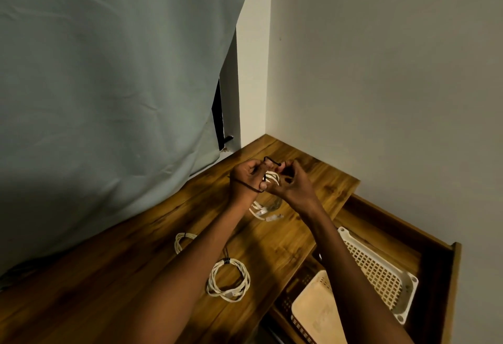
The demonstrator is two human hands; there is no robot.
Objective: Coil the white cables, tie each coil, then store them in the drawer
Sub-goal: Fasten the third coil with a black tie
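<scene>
**Third coil up in both hands, drawer open and waiting**

Down at the lower right the wooden drawer [441, 270] stands pulled out, and inside it sit two perforated plastic baskets: a white one [381, 273] lying tilted toward the far side, and a cream-coloured one [313, 313] nearer the camera, partly cut off by the person's forearm. No cable shows in either basket.

Count the white cables: three in view. Two tied coils lie on the wooden tabletop [136, 262], one large coil [228, 281] bound with a dark tie near the drawer's edge, one smaller coil [183, 241] half hidden behind the left forearm. The third coil [265, 209] hangs above the table, its plugs dangling below the hands.

The left hand [246, 177] grips that coil's upper loops, a black tie [250, 187] looped across its wrist. The right hand [292, 183] pinches the tie's other end at its fingertips.
</scene>
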